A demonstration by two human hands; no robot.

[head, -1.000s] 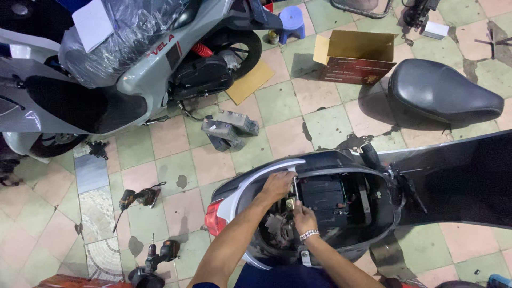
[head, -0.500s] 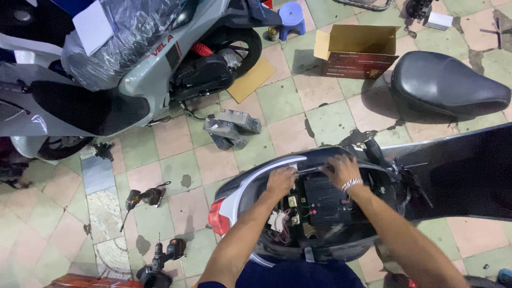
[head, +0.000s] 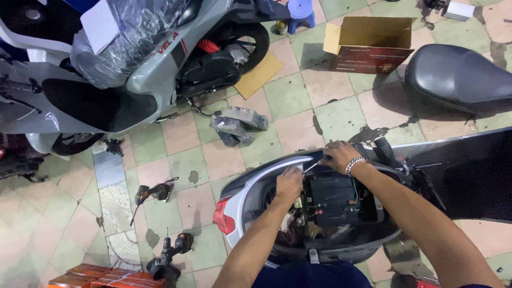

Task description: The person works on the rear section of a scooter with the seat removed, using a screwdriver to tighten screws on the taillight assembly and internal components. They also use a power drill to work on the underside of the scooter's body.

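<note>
I look down on the rear of a scooter (head: 242, 205) with its seat off and the black inner compartment (head: 336, 200) exposed. My left hand (head: 289, 181) rests on the compartment's left rim, fingers curled near a thin metal tool (head: 311, 166). My right hand (head: 339, 156), a bracelet on its wrist, sits on the far rim and grips the other end of that tool. Wires and small parts lie inside the compartment below both hands.
A second scooter (head: 106, 80) wrapped in plastic stands at the upper left. A loose black seat (head: 458, 77) and an open cardboard box (head: 368, 45) lie at the upper right. Grey parts (head: 237, 125), two power drills (head: 152, 193) (head: 170, 256) and a blue stool (head: 300, 13) sit on the tiled floor.
My right hand has moved from inside the compartment up to its far rim. My left hand stayed near the left rim. The view shifted slightly.
</note>
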